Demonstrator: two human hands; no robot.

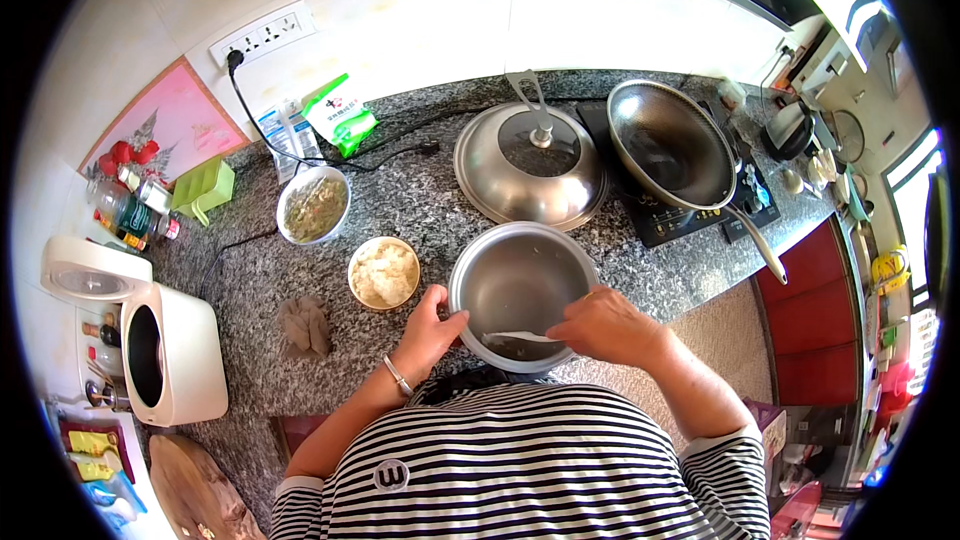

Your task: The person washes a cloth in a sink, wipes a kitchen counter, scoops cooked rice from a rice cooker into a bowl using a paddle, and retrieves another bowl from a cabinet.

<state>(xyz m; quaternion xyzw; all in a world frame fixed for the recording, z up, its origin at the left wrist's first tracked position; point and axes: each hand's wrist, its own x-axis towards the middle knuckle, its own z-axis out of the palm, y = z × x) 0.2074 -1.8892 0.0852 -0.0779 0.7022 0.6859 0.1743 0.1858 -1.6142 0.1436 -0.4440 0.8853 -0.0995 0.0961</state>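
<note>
My left hand (435, 330) grips the left rim of a round metal rice cooker pot (517, 277), tilted at the counter's front edge. In my right hand (607, 322) is a pale spatula or rice paddle (521, 335), its blade inside the pot near the lower wall. A few white bits cling to the pot's inner surface. Left of the pot stands a bowl of cooked rice (385, 273), and behind that a white bowl of chopped food (313, 205). A crumpled brown cloth (305, 325) lies on the granite counter.
Behind the pot rests a domed wok lid (531, 157); a wok (671, 144) sits on the black cooktop (660, 225), its handle jutting past the counter edge. On the left stand an open white rice cooker (176, 356), a green plastic holder (204, 190) and bottles. A black cord (244, 101) crosses the counter.
</note>
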